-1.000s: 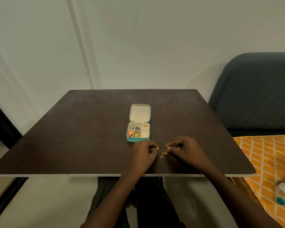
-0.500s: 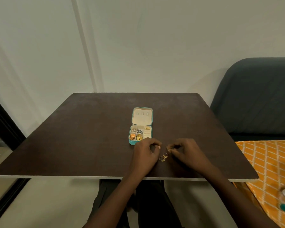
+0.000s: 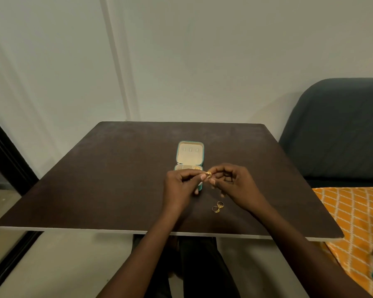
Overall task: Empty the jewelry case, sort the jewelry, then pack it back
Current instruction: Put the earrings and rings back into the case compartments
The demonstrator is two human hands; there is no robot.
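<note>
- Both hands are raised just above the table, meeting over the near end of the jewelry case.
- Left hand and right hand pinch one small gold ring between their fingertips, the other fingers curled.
- Open teal jewelry case lies at the table's middle, lid flat toward the far side; its tray is mostly hidden by the hands.
- Two gold rings lie touching on the table, near the right wrist.
- Orange patterned cloth lies at right.
</note>
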